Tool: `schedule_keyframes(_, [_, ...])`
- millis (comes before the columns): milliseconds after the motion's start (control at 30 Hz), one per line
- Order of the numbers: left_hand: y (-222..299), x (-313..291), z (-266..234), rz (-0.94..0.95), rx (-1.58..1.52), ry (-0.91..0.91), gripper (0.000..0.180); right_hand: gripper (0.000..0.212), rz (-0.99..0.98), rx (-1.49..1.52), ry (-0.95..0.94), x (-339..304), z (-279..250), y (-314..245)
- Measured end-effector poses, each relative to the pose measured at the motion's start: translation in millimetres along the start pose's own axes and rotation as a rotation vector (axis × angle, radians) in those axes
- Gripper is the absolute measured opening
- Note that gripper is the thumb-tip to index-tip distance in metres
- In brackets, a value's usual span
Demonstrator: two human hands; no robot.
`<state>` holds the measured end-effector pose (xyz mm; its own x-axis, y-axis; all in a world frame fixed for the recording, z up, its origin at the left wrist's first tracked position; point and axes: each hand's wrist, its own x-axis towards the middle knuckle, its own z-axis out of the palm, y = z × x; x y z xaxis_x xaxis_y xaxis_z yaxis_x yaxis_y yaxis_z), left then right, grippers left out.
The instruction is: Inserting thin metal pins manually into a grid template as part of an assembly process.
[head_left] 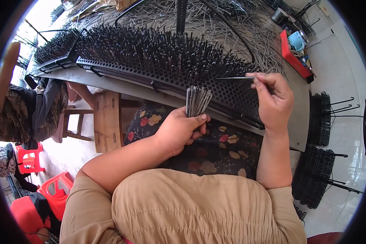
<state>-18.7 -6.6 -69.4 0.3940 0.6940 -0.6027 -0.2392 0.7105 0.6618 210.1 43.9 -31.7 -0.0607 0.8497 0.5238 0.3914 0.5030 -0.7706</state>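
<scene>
By a rack [227, 96], left hand [179, 127], one bundle [197, 101], right hand [275, 97], one rod [234, 77]

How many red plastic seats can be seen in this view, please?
2: the upper red seat toward the far left, and the lower red seat below it, slightly right; others may be hidden.

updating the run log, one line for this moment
left hand: bundle of slender silver metal strips | right hand: one thin silver metal piece | perforated black rack: partly filled
</scene>
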Motion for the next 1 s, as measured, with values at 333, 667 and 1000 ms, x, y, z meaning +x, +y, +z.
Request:
schedule_keyframes(333, [0.4,0.5,-0.5,-0.004,-0.001,-0.009,0.01,0.009,0.058,-0.057,-0.035,4.7,-9.9,-0.9])
schedule_keyframes(667, [-2.4,0.4,0.9,0.0,-0.019,-0.033,0.01,0.011,0.034,0.112,0.106,8.6,13.9,-10.8])
schedule_keyframes(1000, [-1.6,1.0,3.6,-0.008,-0.043,-0.023,0.012,0.009,0.09,0.094,0.053,8.6,13.4,-9.8])
